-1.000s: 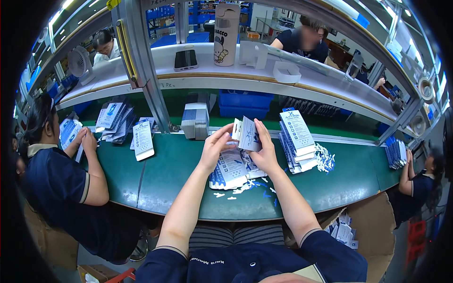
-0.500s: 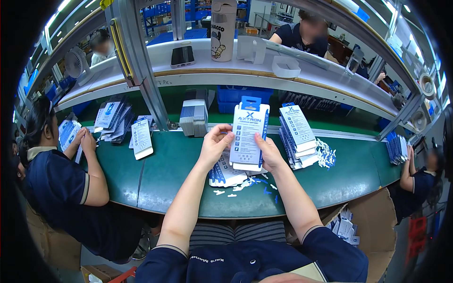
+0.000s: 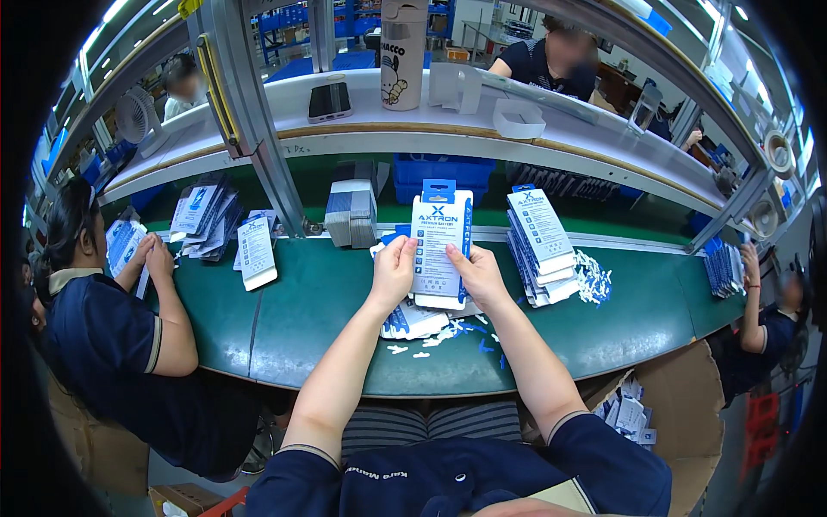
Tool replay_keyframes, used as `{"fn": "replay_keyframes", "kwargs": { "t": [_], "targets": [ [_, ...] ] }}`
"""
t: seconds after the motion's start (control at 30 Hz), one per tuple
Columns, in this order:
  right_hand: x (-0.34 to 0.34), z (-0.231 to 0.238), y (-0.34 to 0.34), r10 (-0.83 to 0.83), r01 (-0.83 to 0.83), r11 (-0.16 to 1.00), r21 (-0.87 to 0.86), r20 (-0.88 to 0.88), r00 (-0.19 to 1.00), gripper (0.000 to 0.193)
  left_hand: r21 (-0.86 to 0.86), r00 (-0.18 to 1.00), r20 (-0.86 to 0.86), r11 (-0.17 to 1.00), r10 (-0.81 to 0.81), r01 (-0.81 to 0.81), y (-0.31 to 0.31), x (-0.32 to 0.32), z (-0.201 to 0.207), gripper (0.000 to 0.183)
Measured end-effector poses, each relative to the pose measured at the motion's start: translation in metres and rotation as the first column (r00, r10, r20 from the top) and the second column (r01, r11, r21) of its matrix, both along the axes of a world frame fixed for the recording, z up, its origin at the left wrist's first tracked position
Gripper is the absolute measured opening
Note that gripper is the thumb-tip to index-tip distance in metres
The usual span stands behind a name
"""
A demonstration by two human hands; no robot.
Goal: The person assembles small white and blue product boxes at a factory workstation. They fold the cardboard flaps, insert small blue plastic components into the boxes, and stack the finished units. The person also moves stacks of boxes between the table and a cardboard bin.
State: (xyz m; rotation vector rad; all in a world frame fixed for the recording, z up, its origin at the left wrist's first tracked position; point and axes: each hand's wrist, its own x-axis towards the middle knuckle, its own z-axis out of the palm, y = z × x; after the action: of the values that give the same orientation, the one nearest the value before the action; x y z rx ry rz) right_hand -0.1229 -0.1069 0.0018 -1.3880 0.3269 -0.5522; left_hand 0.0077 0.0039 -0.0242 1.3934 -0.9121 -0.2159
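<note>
Upright in front of me is a flat white and blue printed carton [image 3: 439, 226] with a blue hanging tab on top. My left hand [image 3: 394, 271] is closed on its left edge, thumb toward the printed face. On the opposite edge, my right hand [image 3: 479, 277] grips it with the thumb across the front; the fingers behind are hidden. Below my hands lies a pile of similar flat cartons [image 3: 412, 322], partly covered by the held one. Small white and blue paper scraps [image 3: 448, 332] are scattered beside that pile.
A leaning stack of cartons [image 3: 541, 237] stands to the right, with more scraps [image 3: 594, 277] beside it. Behind are a grey carton stack [image 3: 351, 211] and a blue bin [image 3: 444, 177] under the shelf [image 3: 345, 136]. Co-workers sit left and right. An open cardboard box [image 3: 680, 414] is at lower right.
The carton has shifted slightly left and down in my hands. My left hand has closed more firmly along its edge. The co-worker at far right has raised a hand.
</note>
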Motion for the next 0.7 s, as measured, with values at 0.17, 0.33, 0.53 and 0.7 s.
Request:
{"fn": "replay_keyframes", "kwargs": {
  "t": [0.17, 0.33, 0.53, 0.7],
  "targets": [
    [0.000, -0.001, -0.001, -0.112, 0.098, 0.984, 0.146, 0.091, 0.990, 0.035, 0.036, 0.985, -0.024, 0.984, -0.174, 0.174, 0.003, -0.005, 0.007, 0.039],
    [0.000, -0.001, -0.011, -0.146, 0.138, 0.984, 0.114, 0.063, 0.987, 0.033, 0.098, 0.956, -0.120, 0.955, -0.269, 0.281, 0.001, -0.010, 0.005, 0.045],
    [0.002, -0.001, -0.015, -0.222, 0.207, 0.974, 0.092, 0.222, 0.949, 0.027, 0.097, 0.878, -0.249, 0.892, -0.408, 0.442, 0.007, -0.007, 0.010, 0.037],
    [-0.002, 0.003, -0.014, -0.058, 0.055, 0.998, 0.027, 0.100, 0.993, 0.030, 0.016, 0.968, -0.205, 0.989, -0.143, 0.149, 0.012, -0.010, 0.029, 0.034]
  ]
}}
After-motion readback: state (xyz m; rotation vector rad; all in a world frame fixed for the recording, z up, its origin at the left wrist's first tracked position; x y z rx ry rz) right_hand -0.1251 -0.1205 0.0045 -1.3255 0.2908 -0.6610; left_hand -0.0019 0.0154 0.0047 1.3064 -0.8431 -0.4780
